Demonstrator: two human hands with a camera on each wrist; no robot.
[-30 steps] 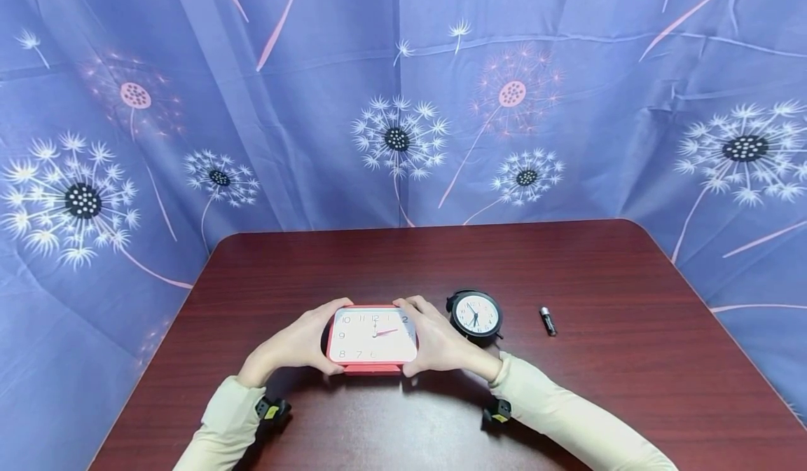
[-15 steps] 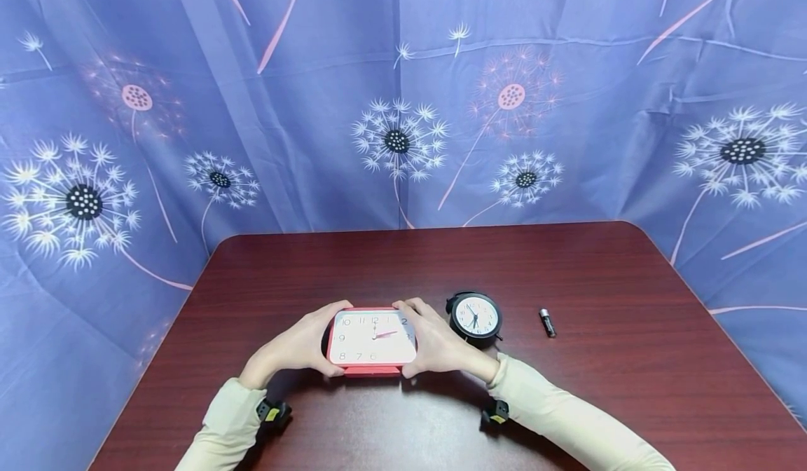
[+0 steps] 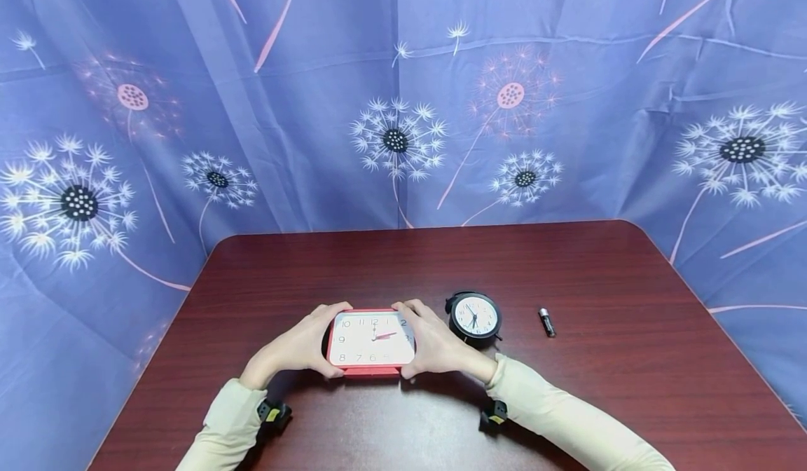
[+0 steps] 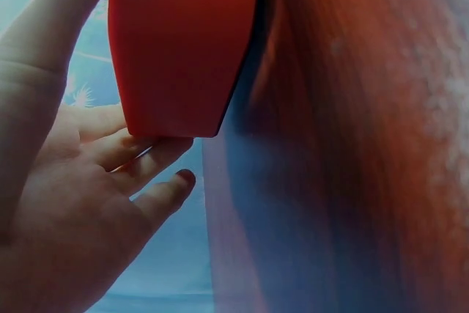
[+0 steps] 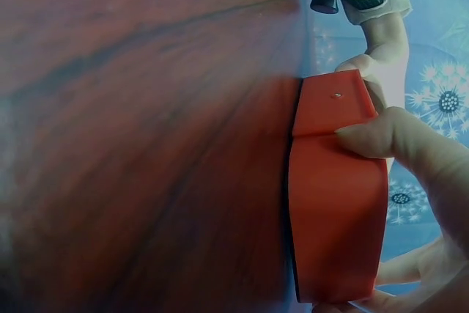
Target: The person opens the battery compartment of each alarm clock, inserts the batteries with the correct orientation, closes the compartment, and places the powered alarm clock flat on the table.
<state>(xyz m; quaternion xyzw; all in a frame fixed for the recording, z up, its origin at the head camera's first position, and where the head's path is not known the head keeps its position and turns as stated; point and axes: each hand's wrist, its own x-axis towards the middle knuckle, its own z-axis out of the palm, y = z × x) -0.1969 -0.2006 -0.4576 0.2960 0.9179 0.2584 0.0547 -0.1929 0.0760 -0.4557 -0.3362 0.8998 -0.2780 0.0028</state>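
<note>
A red rectangular clock (image 3: 372, 348) with a white dial faces up near the middle of the table in the head view. My left hand (image 3: 301, 341) grips its left end, thumb at the near edge and fingers at the far edge. Its right end is held the same way by my right hand (image 3: 435, 341). The left wrist view shows the plain red side of the clock (image 4: 179, 49), with fingers at its far end. From the right wrist, the thumb lies on the red casing (image 5: 337, 210) close over the table.
A round black alarm clock (image 3: 476, 317) stands just beyond my right wrist. Farther right lies a small battery (image 3: 547, 322). The dark red wooden table (image 3: 403, 264) ends at a blue dandelion-print curtain (image 3: 302, 141).
Both hands keep their grip on the red clock, which shows almost no movement. The whole head view shifts very slightly.
</note>
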